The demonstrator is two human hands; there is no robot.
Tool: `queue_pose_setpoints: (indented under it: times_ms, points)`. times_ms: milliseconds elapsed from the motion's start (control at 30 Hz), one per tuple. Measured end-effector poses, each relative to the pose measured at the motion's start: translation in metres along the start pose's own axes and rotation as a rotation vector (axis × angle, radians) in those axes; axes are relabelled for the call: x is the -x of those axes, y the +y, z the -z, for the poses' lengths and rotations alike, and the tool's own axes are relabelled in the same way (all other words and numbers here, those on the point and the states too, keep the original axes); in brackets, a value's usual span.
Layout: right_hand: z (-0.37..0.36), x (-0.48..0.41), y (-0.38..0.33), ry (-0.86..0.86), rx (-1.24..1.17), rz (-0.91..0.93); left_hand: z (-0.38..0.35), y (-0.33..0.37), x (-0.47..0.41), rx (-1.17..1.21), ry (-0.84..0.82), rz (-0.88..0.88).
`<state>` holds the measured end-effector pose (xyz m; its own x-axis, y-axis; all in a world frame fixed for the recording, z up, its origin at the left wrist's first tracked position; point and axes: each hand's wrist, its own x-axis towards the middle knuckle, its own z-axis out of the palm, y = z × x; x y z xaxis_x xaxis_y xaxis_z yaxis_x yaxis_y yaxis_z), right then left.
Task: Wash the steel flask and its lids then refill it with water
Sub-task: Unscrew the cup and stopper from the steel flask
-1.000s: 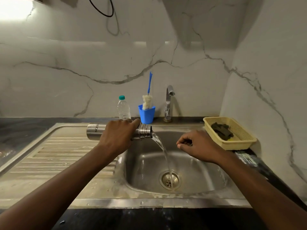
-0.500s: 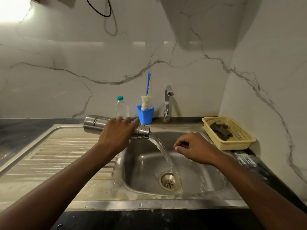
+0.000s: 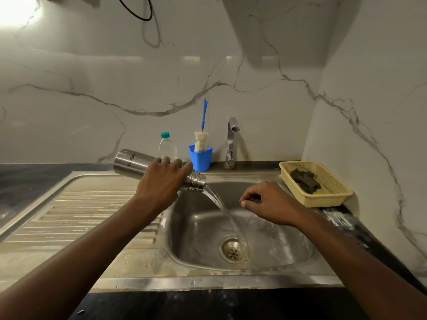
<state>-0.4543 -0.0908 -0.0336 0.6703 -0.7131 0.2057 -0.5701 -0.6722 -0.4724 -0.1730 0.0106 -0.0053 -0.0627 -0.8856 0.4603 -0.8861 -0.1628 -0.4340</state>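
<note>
Tipping steeper than a moment ago, the steel flask (image 3: 147,168), clasped by the left hand (image 3: 161,183), empties faster above the drain (image 3: 232,250), the right hand (image 3: 268,203) curled beside it, contents unclear.

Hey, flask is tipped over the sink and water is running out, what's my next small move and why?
Probably tip the flask a little steeper, base higher. The left hand holds it only slightly mouth-down, and a full stream is pouring into the sink by the drain, so it isn't empty. The right hand looks closed on something small; I can't tell what.
</note>
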Motion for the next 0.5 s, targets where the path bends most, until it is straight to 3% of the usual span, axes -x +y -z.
queue_pose_setpoints:
  times_ms: [500]
  points:
    - [-0.0032, -0.0012, -0.0031, -0.006, -0.01, 0.006, 0.0018, 0.0069, -0.0045, -0.199, 0.013, -0.156]
